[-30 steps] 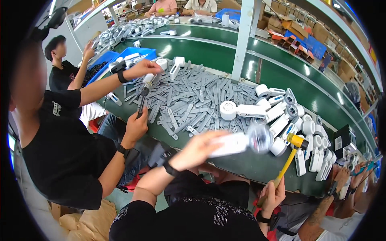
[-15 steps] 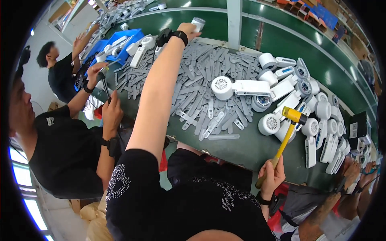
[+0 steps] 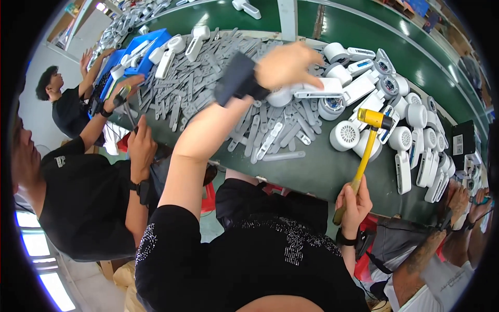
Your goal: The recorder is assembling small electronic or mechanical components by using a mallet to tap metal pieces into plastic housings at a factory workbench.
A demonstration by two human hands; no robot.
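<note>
My left hand [image 3: 290, 66] is blurred, its fingers stretched out and apart with nothing in them. It is over the near heap, right beside a white handheld fan [image 3: 325, 87] with a round vented head; hand and wrist partly cover that fan. I cannot tell if they touch. In my right hand [image 3: 355, 202], at the table's front edge, is a mallet [image 3: 366, 151] with a yellow handle and a yellow-and-black head, held upright by the lower handle. Grey flat plastic strips [image 3: 208, 67] lie heaped under my left forearm. More white fans [image 3: 416, 114] are piled beyond the mallet head.
A white fan [image 3: 246, 8] lies on the green surface [image 3: 353, 26] beyond the post [image 3: 287, 20]. Blue bins [image 3: 156, 44] hold parts at the far left. A co-worker's hand [image 3: 141, 148] with a tool is close on my left; another person's hand [image 3: 457, 200] is at the right.
My left hand has let go of the white fan on the far green surface and come back to the right, over the fans. The right hand with the mallet has hardly moved.
</note>
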